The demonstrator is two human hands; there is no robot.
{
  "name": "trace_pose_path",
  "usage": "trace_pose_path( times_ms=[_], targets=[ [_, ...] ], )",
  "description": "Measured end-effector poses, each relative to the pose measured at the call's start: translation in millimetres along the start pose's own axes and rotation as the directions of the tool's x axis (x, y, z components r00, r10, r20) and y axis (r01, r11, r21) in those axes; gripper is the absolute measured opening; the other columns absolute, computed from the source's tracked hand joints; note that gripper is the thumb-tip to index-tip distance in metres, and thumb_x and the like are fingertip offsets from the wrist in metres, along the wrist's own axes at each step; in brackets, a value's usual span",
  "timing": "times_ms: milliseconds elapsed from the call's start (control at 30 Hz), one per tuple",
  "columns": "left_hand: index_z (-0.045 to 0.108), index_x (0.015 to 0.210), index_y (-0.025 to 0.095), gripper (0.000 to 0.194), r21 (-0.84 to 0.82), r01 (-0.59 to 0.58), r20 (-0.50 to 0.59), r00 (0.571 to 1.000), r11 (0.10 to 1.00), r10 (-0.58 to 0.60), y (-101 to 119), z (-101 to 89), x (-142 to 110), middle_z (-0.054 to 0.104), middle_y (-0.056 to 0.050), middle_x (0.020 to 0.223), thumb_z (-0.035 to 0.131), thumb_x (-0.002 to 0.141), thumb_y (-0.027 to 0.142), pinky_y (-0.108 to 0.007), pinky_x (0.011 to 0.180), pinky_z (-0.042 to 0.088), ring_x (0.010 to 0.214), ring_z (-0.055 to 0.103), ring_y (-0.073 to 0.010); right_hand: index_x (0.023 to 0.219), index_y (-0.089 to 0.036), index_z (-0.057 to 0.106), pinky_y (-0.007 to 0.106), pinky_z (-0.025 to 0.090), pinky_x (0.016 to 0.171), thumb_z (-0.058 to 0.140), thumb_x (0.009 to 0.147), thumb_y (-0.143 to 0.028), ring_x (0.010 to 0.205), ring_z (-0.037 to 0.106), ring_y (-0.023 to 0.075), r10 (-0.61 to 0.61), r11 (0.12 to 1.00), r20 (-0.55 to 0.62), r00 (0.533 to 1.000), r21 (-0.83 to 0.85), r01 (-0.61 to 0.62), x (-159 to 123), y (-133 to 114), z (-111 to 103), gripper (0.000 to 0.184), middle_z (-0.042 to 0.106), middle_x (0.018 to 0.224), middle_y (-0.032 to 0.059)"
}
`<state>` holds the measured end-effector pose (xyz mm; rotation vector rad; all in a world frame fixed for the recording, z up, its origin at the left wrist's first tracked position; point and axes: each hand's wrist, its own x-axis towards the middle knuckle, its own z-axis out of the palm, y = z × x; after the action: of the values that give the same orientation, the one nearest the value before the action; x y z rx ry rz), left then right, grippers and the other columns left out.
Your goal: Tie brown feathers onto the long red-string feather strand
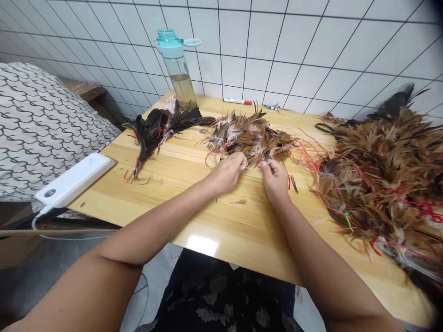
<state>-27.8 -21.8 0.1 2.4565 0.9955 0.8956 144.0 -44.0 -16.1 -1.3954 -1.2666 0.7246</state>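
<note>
Tiled wall (270,46), wooden tabletop (173,210): both hands at central feathers

The middle feather pile (249,133) lay on the tabletop, just beyond your hands. Your left hand (228,175) had its grip closed, fingers curled; your right hand (276,180) had thumb and fingers pressed together at the pile's near edge. What either grip pinched could not be told. Dark feathers (152,129) lay to the left, near a bottle (178,64); red threads (308,154) ran right towards a larger brown feather heap (391,170). A marker (237,101) lay behind.

So the wooden table (242,221) has 3 feather piles, 1 red-capped marker (237,101) and 1 teal-lidded bottle (182,74) on it.
</note>
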Motion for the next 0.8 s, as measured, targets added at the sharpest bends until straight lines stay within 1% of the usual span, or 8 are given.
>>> trace_pose_path(
  times_ms=[67,133,267,367,533,667,800],
  targets=[
    [0.043,0.085,0.019,0.011,-0.097,0.028,0.031,0.999,0.995,-0.025,1.1,-3.9,-2.9,0.057,-0.002,0.077,0.038,0.09,0.011,-0.026,0.068,0.041,0.071,0.053,-0.0138,0.072,-0.02,0.062,0.027,0.038,0.06,0.051,0.082,-0.039,0.06,0.048,0.0149,-0.011,1.0,0.03,0.999,-0.029,0.012,-3.5,-2.3,2.8,0.024,0.057,0.062,-0.0007],
    [0.044,0.086,0.019,0.009,-0.122,0.048,0.046,0.998,0.991,-0.043,3.0,-6.8,-5.5,0.055,0.001,0.073,0.039,0.092,0.014,-0.024,0.065,0.039,0.066,0.051,-0.0124,0.071,-0.02,0.062,0.028,0.037,0.06,0.052,0.082,-0.039,0.06,0.048,0.0149,-0.042,0.997,0.064,0.997,-0.067,0.046,-7.0,-4.6,5.2,0.024,0.057,0.063,-0.0003],
    [0.049,0.093,0.017,0.006,-0.111,0.051,0.019,0.999,0.993,-0.049,2.7,-11.8,-7.1,0.06,-0.001,0.08,0.044,0.091,0.015,-0.024,0.068,0.04,0.072,0.055,-0.0124,0.066,-0.02,0.061,0.028,0.038,0.061,0.052,0.082,-0.037,0.061,0.049,0.015,-0.137,0.976,0.129,0.982,-0.152,0.157,-10.4,-7.0,6.8,0.025,0.054,0.061,0.0],
    [0.054,0.093,0.016,0.007,-0.126,0.043,0.004,0.999,0.991,-0.043,-1.7,-15.2,-5.6,0.063,-0.002,0.082,0.048,0.09,0.014,-0.023,0.07,0.042,0.076,0.058,-0.0121,0.067,-0.02,0.062,0.028,0.038,0.061,0.052,0.083,-0.035,0.061,0.05,0.0153,-0.156,0.965,0.148,0.977,-0.189,0.183,-9.5,-6.5,5.9,0.024,0.056,0.061,0.0007],
    [0.058,0.085,0.015,0.01,-0.057,-0.043,-0.033,0.999,0.997,0.041,-6.5,-17.1,-4.1,0.064,-0.002,0.08,0.05,0.091,0.014,-0.024,0.072,0.043,0.077,0.058,-0.0126,0.066,-0.02,0.064,0.029,0.041,0.063,0.053,0.083,-0.034,0.064,0.054,0.0165,-0.14,0.961,0.16,0.977,-0.217,0.173,-7.5,-6.1,4.7,0.025,0.061,0.065,0.0023],
    [0.057,0.086,0.015,0.014,0.03,-0.106,-0.018,0.994,0.994,0.106,-6.0,-15.7,-5.0,0.065,-0.004,0.082,0.046,0.093,0.016,-0.025,0.073,0.043,0.079,0.058,-0.0139,0.068,-0.021,0.066,0.029,0.042,0.063,0.053,0.083,-0.033,0.063,0.054,0.0163,-0.14,0.959,0.18,0.974,-0.221,0.179,-7.9,-7.2,5.7,0.023,0.061,0.065,0.0018],
    [0.057,0.088,0.014,0.017,0.106,-0.129,-0.032,0.991,0.986,0.133,-7.3,-13.3,-6.3,0.064,-0.005,0.084,0.042,0.096,0.019,-0.026,0.074,0.044,0.08,0.058,-0.0151,0.066,-0.021,0.065,0.028,0.042,0.063,0.054,0.082,-0.03,0.062,0.053,0.016,-0.145,0.953,0.197,0.969,-0.234,0.191,-8.2,-6.3,7.3,0.021,0.059,0.063,0.0014]
  ],
)
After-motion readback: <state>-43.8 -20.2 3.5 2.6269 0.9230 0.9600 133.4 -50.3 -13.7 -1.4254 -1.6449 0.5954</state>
